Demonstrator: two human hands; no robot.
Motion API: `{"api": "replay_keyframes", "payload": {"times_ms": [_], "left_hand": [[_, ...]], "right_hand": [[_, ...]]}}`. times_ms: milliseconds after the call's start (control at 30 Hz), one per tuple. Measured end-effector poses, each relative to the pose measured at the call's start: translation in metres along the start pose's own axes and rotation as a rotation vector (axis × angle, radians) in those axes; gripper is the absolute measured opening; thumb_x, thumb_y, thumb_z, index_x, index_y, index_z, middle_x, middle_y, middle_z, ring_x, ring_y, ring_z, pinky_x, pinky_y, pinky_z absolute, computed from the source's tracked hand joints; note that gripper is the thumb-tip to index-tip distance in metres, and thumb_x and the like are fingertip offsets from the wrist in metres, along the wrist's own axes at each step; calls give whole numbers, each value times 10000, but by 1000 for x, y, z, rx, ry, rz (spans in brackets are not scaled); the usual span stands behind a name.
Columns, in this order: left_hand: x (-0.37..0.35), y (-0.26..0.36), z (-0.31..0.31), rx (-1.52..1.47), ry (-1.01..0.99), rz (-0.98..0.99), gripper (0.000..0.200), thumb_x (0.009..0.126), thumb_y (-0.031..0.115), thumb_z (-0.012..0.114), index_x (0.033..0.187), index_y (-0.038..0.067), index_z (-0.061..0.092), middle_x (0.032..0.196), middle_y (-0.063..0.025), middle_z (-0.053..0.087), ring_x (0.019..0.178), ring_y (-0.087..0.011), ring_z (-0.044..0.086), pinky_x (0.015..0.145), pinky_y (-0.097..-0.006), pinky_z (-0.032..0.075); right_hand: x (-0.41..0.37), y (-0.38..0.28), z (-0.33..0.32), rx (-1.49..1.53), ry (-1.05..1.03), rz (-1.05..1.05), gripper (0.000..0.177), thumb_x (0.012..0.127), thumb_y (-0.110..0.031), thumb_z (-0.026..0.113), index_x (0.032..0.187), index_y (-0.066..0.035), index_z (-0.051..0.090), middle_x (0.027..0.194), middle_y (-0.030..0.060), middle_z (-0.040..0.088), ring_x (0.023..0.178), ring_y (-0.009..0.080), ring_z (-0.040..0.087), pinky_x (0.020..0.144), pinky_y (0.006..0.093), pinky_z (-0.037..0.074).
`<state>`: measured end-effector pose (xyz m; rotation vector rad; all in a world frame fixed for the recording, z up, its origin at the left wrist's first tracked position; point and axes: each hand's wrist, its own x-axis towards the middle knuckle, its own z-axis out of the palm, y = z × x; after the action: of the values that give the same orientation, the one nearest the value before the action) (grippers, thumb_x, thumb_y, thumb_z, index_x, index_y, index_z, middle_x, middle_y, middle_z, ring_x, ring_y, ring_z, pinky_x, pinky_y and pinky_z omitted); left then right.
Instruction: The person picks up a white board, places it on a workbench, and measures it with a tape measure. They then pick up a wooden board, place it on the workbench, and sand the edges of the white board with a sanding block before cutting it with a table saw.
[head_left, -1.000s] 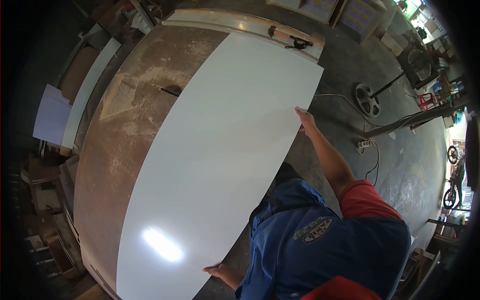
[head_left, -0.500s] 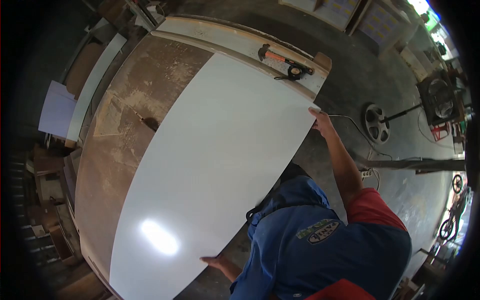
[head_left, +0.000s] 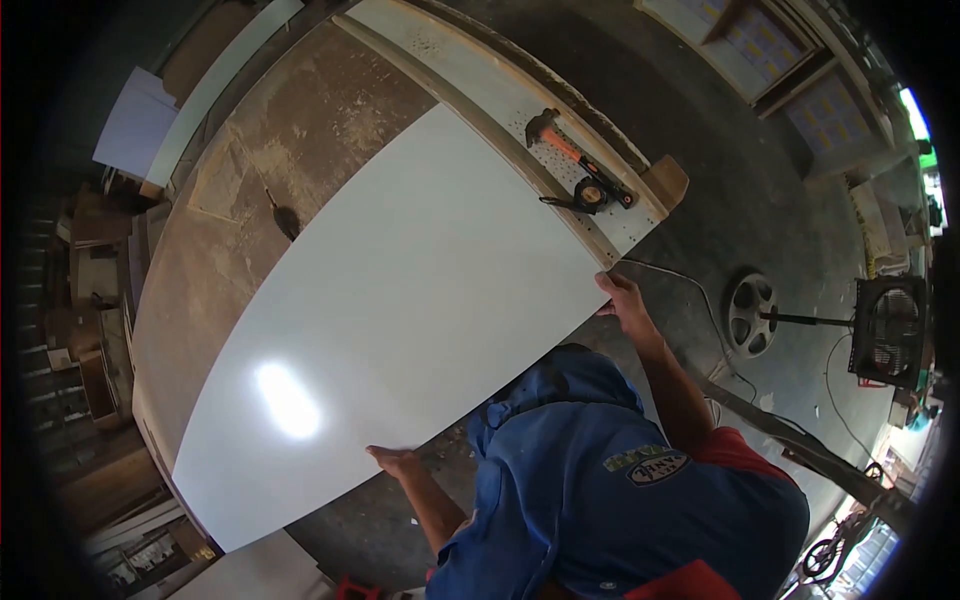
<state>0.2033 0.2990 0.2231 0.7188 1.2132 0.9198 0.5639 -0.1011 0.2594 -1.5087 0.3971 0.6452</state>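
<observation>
A large white panel [head_left: 400,290] lies over a worn brown worktable [head_left: 330,110], with a bright light reflected on its surface. At the panel's near edge, lower left, my left hand [head_left: 396,462] grips it with the thumb on top and the fingers hidden underneath. My right hand [head_left: 624,300] holds the near right corner, its thumb on the upper face and fingers curled below. The panel's right end lies along a wooden strip [head_left: 480,125] on the table.
Beyond the strip lie a claw hammer [head_left: 565,145] with an orange and black handle and a black tape measure [head_left: 588,195]. A fan [head_left: 887,332] on a wheel-like base [head_left: 750,315] stands right. A cable [head_left: 700,295] crosses the floor. Boards [head_left: 130,125] lean at left.
My view has turned and shifted, so table and tools appear rotated. Both hands keep hold of the panel, whose right end still lies along the strip.
</observation>
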Motion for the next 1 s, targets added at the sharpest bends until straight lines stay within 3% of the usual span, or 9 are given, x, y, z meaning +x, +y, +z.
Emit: {"api": "replay_keyframes", "payload": {"times_ms": [200, 267, 300, 367, 500, 567, 767, 900, 1000], "left_hand": [[2, -4, -9, 64, 41, 62, 633, 997, 475, 269, 1368, -33, 341, 1414, -154, 381, 1272, -289, 392, 1085, -420, 299], [-4, -3, -7, 158, -151, 141, 640, 993, 470, 263, 1398, -24, 295, 1454, -154, 326, 1314, -306, 346, 1108, -429, 278], [-7, -3, -6, 160, -150, 136, 640, 993, 470, 263, 1398, -24, 295, 1454, -154, 326, 1314, -306, 346, 1108, -429, 278], [-22, 7, 13, 159, -52, 57, 637, 994, 470, 252, 1405, -15, 289, 1461, -148, 318, 1316, -306, 343, 1111, -426, 275], [-10, 3, -2, 241, -50, 108, 628, 997, 465, 238, 1411, -5, 287, 1465, -145, 315, 1314, -309, 347, 1109, -426, 280], [-13, 2, 6, 122, 25, 75, 652, 989, 493, 268, 1364, -36, 337, 1407, -154, 375, 1272, -286, 381, 1087, -413, 287], [-13, 3, 9, 89, 0, 27, 624, 992, 474, 284, 1391, -5, 311, 1439, -137, 349, 1300, -295, 357, 1101, -421, 269], [-11, -1, -2, 143, -83, 49, 633, 992, 482, 274, 1398, -4, 303, 1457, -133, 328, 1314, -296, 343, 1108, -421, 256], [-7, -2, 9, 118, 80, 2, 648, 988, 497, 275, 1401, -2, 297, 1456, -130, 331, 1317, -296, 338, 1109, -421, 256]], "right_hand": [[4, 3, -2, -22, 20, 35, 470, 859, -437, 605, 1131, -54, 601, 932, 61, 643, 782, 167, 638, 607, 305, 529], [2, 2, -2, -19, 19, 37, 466, 856, -436, 607, 1125, -54, 602, 929, 56, 641, 776, 163, 636, 599, 300, 527], [1, 1, -1, -27, 15, 17, 475, 854, -438, 601, 1117, -43, 605, 932, 64, 640, 792, 168, 634, 593, 301, 531], [2, 0, -4, -37, 6, -10, 484, 851, -441, 595, 1109, -31, 608, 934, 71, 638, 808, 172, 632, 587, 303, 535], [-1, 2, -4, -29, -6, 3, 441, 857, -432, 601, 1101, -65, 602, 930, 48, 637, 764, 145, 622, 594, 298, 526], [-1, 0, -5, -39, -7, 4, 440, 859, -434, 597, 1099, -64, 602, 931, 49, 637, 774, 146, 623, 603, 301, 528], [7, 4, -9, -24, 28, 83, 486, 847, -404, 632, 1142, -19, 598, 950, 82, 647, 796, 172, 629, 588, 302, 524], [11, 0, -10, -69, 5, 29, 466, 848, -397, 634, 1103, -8, 618, 932, 89, 648, 792, 170, 624, 596, 304, 515], [11, 2, -7, -49, 50, 12, 451, 846, -397, 631, 1080, -12, 632, 925, 81, 649, 822, 176, 619, 618, 313, 511]]}}
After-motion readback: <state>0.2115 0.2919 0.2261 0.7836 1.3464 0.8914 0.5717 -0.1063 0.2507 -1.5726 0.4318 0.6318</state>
